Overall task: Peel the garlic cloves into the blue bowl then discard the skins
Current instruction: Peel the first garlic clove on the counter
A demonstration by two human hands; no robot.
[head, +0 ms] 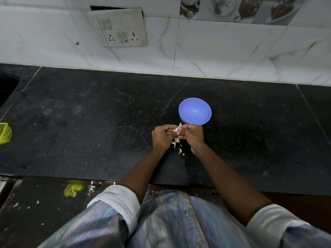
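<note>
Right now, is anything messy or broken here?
Yes. Garlic skins lie scattered on the black counter under the hands, and more bits with yellow netting are on the floor. The switch plate on the wall hangs crooked, with a dark gap behind it.

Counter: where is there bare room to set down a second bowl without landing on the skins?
Bare counter lies left of the left hand, out to the yellow mesh, and right of the blue bowl. Crowded: the garlic skins between the left hand and right hand, just in front of the bowl.
</note>
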